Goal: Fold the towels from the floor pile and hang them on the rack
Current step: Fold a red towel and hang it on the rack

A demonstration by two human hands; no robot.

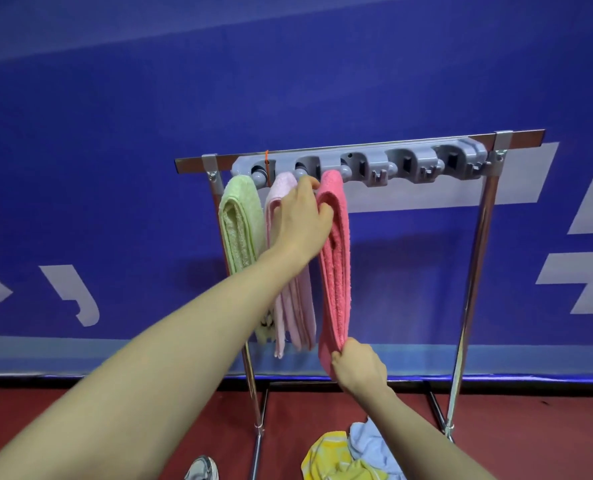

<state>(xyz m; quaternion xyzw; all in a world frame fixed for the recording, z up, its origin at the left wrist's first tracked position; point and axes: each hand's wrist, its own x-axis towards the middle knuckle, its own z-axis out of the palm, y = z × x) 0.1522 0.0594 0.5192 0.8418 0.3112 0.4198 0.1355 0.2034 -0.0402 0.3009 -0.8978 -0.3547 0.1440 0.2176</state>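
A metal rack (475, 271) stands in front of me with a grey clip holder (409, 164) along its top bar. Three folded towels hang from it: a green towel (239, 223) at the left, a pale pink towel (293, 306) in the middle, and a coral pink towel (338, 265) to their right. My left hand (303, 220) grips the coral towel near its top, just below the holder. My right hand (357, 367) pinches the same towel's bottom end. On the floor lie a yellow towel (336, 459) and a light blue towel (371, 441).
A blue banner wall (288, 98) stands right behind the rack. The floor (530, 427) is red. A grey shoe (201, 469) shows at the bottom edge, left of the rack's near leg. The holder's two right slots (454, 161) hold nothing.
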